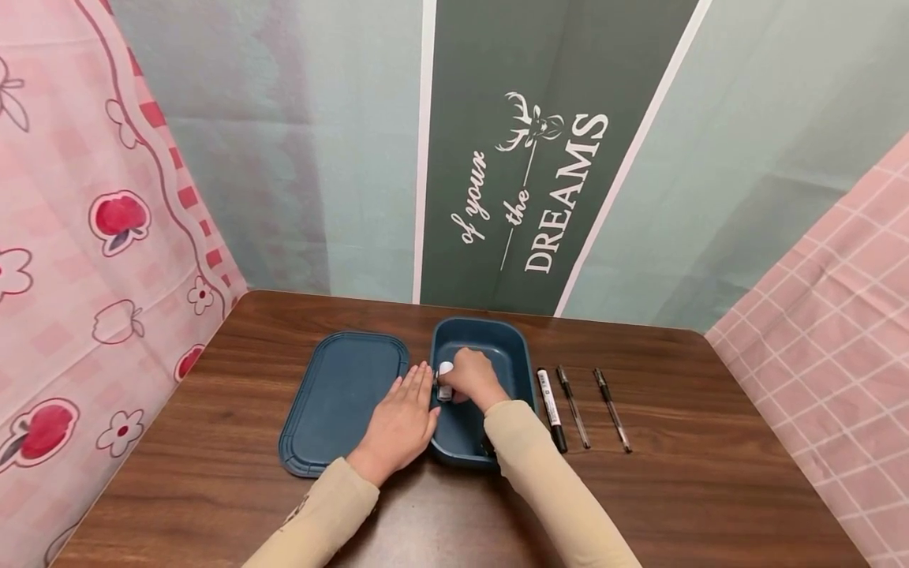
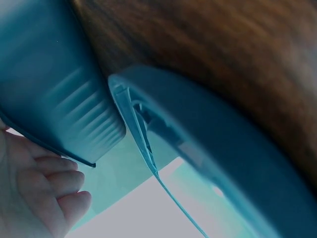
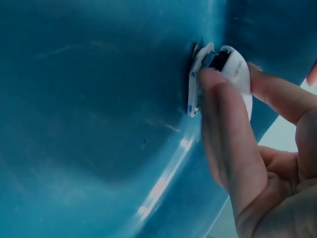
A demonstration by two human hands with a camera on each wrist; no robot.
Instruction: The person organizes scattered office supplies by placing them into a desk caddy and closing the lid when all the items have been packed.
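Note:
A dark blue box [image 1: 481, 331] with no lid on stands on the wooden table. My right hand [image 1: 477, 377] reaches into it from the near right and pinches a small white stapler [image 3: 240, 74] between thumb and fingers. The stapler, with black and metal parts showing, is beside the box's left inner wall. My left hand [image 1: 399, 426] lies along the outside of that wall, its fingers stretched out and their tips at the rim. The box's dark blue lid [image 1: 344, 394] lies flat on the table to the left of the left hand.
Right of the box lie a white marker [image 1: 550, 406] with a black cap and two clear pens, a nearer pen [image 1: 574, 406] and a farther pen [image 1: 612, 410]. The right sleeve [image 1: 533, 454] crosses the box's near right rim. Printed curtains [image 1: 341, 158] hang behind the table [image 1: 675, 410].

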